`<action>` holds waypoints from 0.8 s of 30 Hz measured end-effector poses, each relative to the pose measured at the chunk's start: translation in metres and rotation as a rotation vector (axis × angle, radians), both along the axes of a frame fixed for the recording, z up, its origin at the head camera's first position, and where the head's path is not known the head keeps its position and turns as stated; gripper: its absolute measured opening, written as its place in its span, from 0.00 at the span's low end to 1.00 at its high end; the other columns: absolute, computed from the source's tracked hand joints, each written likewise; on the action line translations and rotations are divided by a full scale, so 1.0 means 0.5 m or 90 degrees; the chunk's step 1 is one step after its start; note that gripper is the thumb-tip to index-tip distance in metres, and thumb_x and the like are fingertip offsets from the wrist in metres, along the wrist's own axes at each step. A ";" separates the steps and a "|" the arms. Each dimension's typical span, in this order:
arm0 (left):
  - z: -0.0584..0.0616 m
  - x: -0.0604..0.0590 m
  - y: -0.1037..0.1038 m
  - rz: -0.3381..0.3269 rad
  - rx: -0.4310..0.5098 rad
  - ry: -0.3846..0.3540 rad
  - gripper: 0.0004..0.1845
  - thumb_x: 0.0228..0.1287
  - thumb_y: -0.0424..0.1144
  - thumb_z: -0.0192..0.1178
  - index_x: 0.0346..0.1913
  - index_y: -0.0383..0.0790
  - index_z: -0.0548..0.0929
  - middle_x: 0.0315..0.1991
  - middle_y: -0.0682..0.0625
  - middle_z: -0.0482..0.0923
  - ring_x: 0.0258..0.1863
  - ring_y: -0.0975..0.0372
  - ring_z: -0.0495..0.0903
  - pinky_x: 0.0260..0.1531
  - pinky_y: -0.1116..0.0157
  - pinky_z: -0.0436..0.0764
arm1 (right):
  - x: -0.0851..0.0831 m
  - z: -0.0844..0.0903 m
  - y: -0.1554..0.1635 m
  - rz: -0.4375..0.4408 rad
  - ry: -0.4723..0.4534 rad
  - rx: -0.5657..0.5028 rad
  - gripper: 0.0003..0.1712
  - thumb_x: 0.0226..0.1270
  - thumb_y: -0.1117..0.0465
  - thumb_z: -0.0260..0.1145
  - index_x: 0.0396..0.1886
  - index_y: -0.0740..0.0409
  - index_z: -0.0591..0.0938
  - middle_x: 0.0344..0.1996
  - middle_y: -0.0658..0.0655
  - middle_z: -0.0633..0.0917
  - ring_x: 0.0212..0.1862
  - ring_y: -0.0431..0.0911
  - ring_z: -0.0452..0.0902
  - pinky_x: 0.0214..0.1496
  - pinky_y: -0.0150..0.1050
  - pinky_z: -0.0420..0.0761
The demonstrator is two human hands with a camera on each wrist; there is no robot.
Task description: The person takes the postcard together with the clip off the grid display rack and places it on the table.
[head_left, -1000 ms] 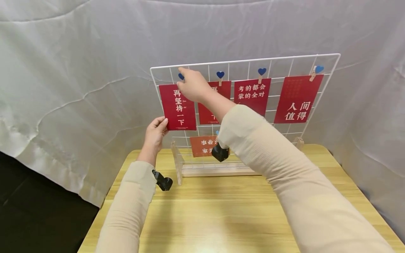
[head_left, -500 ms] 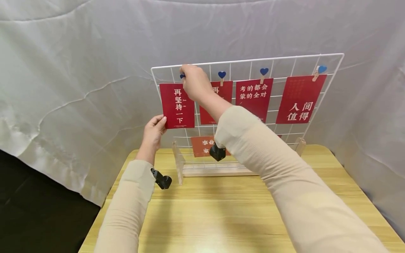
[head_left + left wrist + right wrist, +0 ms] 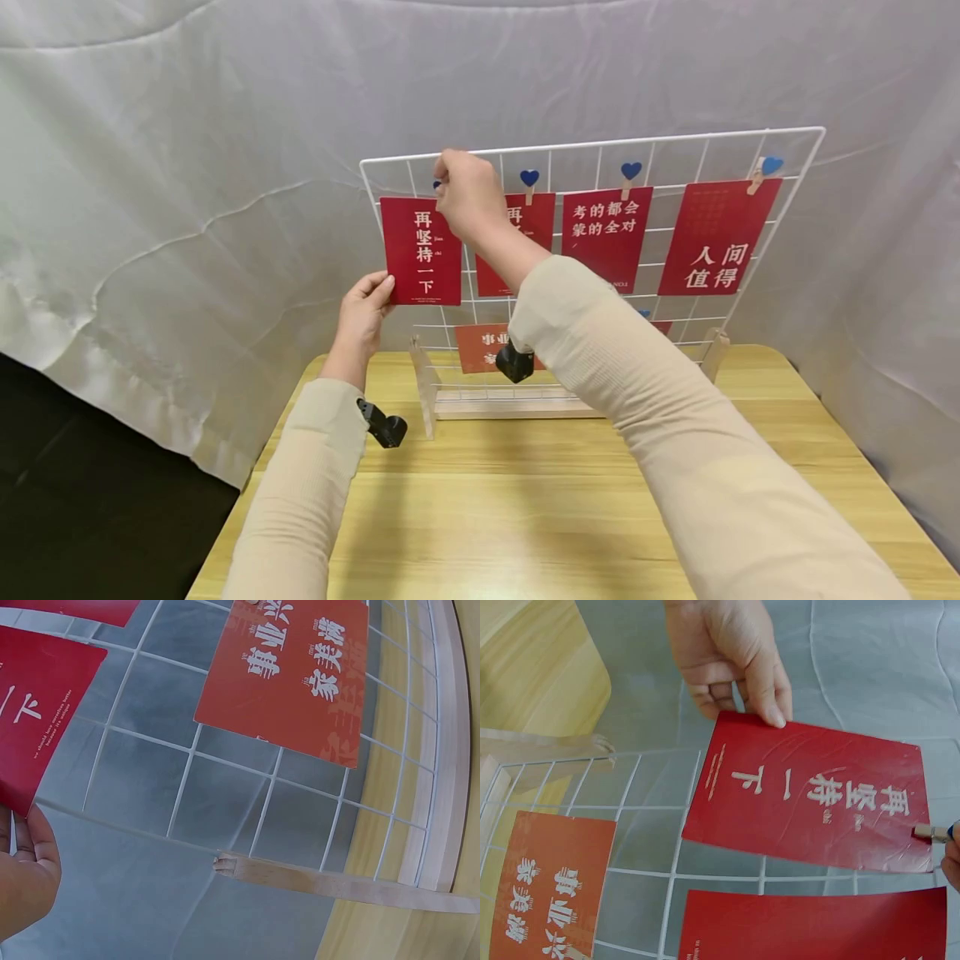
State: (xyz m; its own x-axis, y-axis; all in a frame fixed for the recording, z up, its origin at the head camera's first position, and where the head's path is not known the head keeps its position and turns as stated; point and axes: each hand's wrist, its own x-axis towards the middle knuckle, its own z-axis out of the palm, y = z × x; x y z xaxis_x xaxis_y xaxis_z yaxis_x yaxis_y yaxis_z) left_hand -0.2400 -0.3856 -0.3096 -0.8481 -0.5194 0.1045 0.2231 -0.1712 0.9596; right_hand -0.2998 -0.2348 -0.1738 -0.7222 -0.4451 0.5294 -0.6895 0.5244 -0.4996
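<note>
My left hand pinches the lower left corner of a red card with white characters, thumb in front. The card lies against the upper left of a white wire grid panel. At its top edge a small wooden clothespin with a blue heart bites onto the card, as the right wrist view shows. The fingers of my right hand pinch the clothespin's heart end, mostly hiding it in the head view. In the left wrist view, fingers sit at the card's corner.
Several other cards hang on the grid by heart clothespins, including a tilted red card at right and an orange card lower down. Wooden feet support the grid on a wooden table. Grey cloth hangs behind.
My right hand's fingers have curled in around the clothespin on the card's top edge. The card and my left hand have shifted slightly up, then stayed nearly still.
</note>
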 end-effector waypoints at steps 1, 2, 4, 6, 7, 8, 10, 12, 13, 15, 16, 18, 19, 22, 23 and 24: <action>-0.001 0.000 0.001 0.001 0.001 0.002 0.06 0.59 0.33 0.52 0.29 0.47 0.77 0.30 0.52 0.73 0.29 0.64 0.72 0.37 0.68 0.70 | -0.001 -0.002 0.002 0.003 -0.003 -0.022 0.09 0.62 0.66 0.53 0.42 0.60 0.75 0.36 0.53 0.78 0.37 0.40 0.75 0.39 0.26 0.72; -0.001 0.000 0.002 0.002 0.002 0.005 0.06 0.59 0.33 0.52 0.29 0.47 0.77 0.31 0.52 0.73 0.29 0.64 0.72 0.37 0.69 0.70 | -0.002 -0.004 0.003 0.006 -0.006 -0.045 0.09 0.62 0.67 0.53 0.41 0.61 0.75 0.35 0.54 0.78 0.36 0.40 0.75 0.38 0.25 0.72; -0.002 0.001 0.003 0.003 0.010 0.010 0.06 0.59 0.33 0.52 0.29 0.47 0.77 0.30 0.52 0.73 0.29 0.64 0.72 0.36 0.69 0.70 | -0.003 -0.005 0.006 0.014 -0.003 -0.090 0.08 0.61 0.69 0.53 0.39 0.62 0.75 0.34 0.54 0.77 0.34 0.39 0.76 0.36 0.24 0.72; -0.004 0.002 0.002 0.006 0.015 0.011 0.06 0.59 0.33 0.52 0.28 0.47 0.77 0.30 0.52 0.73 0.28 0.64 0.72 0.36 0.69 0.71 | -0.001 -0.005 0.009 0.012 0.015 -0.115 0.07 0.61 0.69 0.54 0.38 0.62 0.75 0.33 0.54 0.77 0.35 0.39 0.75 0.35 0.23 0.72; -0.005 0.004 0.002 0.009 0.020 0.011 0.06 0.59 0.33 0.52 0.28 0.47 0.77 0.30 0.52 0.73 0.28 0.64 0.72 0.35 0.69 0.71 | 0.000 -0.005 0.010 0.010 0.023 -0.123 0.06 0.60 0.69 0.54 0.37 0.62 0.75 0.33 0.54 0.77 0.36 0.39 0.75 0.36 0.22 0.71; -0.007 0.005 0.002 0.010 0.027 0.011 0.07 0.59 0.33 0.52 0.28 0.47 0.77 0.30 0.52 0.73 0.28 0.64 0.72 0.35 0.69 0.71 | 0.001 -0.004 0.011 0.011 0.023 -0.132 0.06 0.60 0.68 0.55 0.37 0.62 0.75 0.34 0.54 0.77 0.37 0.39 0.74 0.36 0.22 0.71; -0.008 0.008 0.001 0.011 0.033 0.010 0.07 0.59 0.33 0.52 0.27 0.47 0.77 0.29 0.52 0.73 0.28 0.64 0.72 0.34 0.70 0.71 | 0.003 -0.005 0.015 0.011 0.011 -0.140 0.07 0.60 0.68 0.55 0.38 0.62 0.75 0.34 0.54 0.76 0.38 0.40 0.73 0.37 0.22 0.71; -0.008 0.011 0.001 0.012 0.033 0.010 0.07 0.59 0.33 0.52 0.27 0.47 0.77 0.29 0.52 0.73 0.27 0.64 0.72 0.34 0.70 0.71 | 0.006 -0.006 0.022 0.010 -0.011 -0.146 0.08 0.60 0.67 0.55 0.40 0.62 0.75 0.35 0.54 0.76 0.39 0.40 0.73 0.37 0.23 0.71; -0.008 0.013 0.002 0.010 0.035 0.012 0.07 0.59 0.33 0.52 0.27 0.47 0.77 0.29 0.52 0.73 0.27 0.64 0.72 0.34 0.70 0.71 | 0.007 -0.008 0.026 0.013 -0.023 -0.153 0.08 0.60 0.67 0.55 0.40 0.62 0.75 0.35 0.54 0.76 0.38 0.40 0.74 0.36 0.24 0.72; -0.008 0.017 0.002 0.008 0.030 0.014 0.07 0.59 0.33 0.52 0.27 0.47 0.77 0.29 0.52 0.73 0.28 0.64 0.72 0.34 0.70 0.71 | 0.011 -0.013 0.035 0.012 -0.041 -0.159 0.09 0.60 0.66 0.55 0.41 0.62 0.75 0.35 0.54 0.76 0.37 0.39 0.74 0.37 0.24 0.71; -0.008 0.019 0.003 0.007 0.028 0.015 0.07 0.59 0.33 0.52 0.27 0.47 0.77 0.29 0.52 0.73 0.27 0.64 0.72 0.34 0.70 0.71 | 0.012 -0.015 0.039 0.014 -0.048 -0.164 0.09 0.60 0.66 0.55 0.41 0.62 0.75 0.35 0.53 0.77 0.37 0.39 0.75 0.37 0.25 0.71; -0.011 0.023 0.004 0.006 0.020 0.015 0.07 0.59 0.33 0.52 0.28 0.48 0.77 0.29 0.53 0.74 0.27 0.65 0.72 0.34 0.70 0.71 | 0.015 -0.020 0.049 0.020 -0.053 -0.178 0.09 0.59 0.67 0.56 0.40 0.62 0.75 0.35 0.54 0.77 0.37 0.39 0.75 0.37 0.24 0.71; -0.013 0.025 0.005 0.004 0.021 0.016 0.07 0.59 0.33 0.51 0.27 0.48 0.77 0.29 0.53 0.74 0.27 0.65 0.72 0.34 0.70 0.71 | 0.016 -0.022 0.054 0.023 -0.053 -0.185 0.09 0.59 0.67 0.56 0.40 0.63 0.75 0.34 0.54 0.78 0.37 0.39 0.75 0.37 0.24 0.71; -0.019 0.031 0.007 0.001 0.019 0.016 0.08 0.59 0.33 0.51 0.27 0.48 0.78 0.28 0.53 0.74 0.27 0.65 0.72 0.33 0.70 0.71 | 0.018 -0.028 0.067 0.032 -0.051 -0.211 0.09 0.59 0.67 0.57 0.39 0.63 0.75 0.35 0.54 0.78 0.38 0.40 0.74 0.37 0.24 0.72; -0.022 0.033 0.008 -0.001 0.018 0.015 0.08 0.59 0.33 0.52 0.27 0.48 0.78 0.28 0.54 0.74 0.27 0.65 0.72 0.33 0.70 0.71 | 0.018 -0.030 0.071 0.035 -0.052 -0.221 0.09 0.58 0.68 0.57 0.39 0.63 0.75 0.35 0.55 0.78 0.38 0.40 0.74 0.37 0.24 0.72; -0.025 0.035 0.009 -0.003 0.018 0.012 0.07 0.59 0.33 0.52 0.27 0.48 0.78 0.28 0.54 0.74 0.27 0.65 0.72 0.33 0.70 0.70 | 0.018 -0.031 0.075 0.036 -0.055 -0.228 0.09 0.58 0.67 0.58 0.39 0.63 0.75 0.35 0.55 0.78 0.38 0.40 0.73 0.38 0.24 0.72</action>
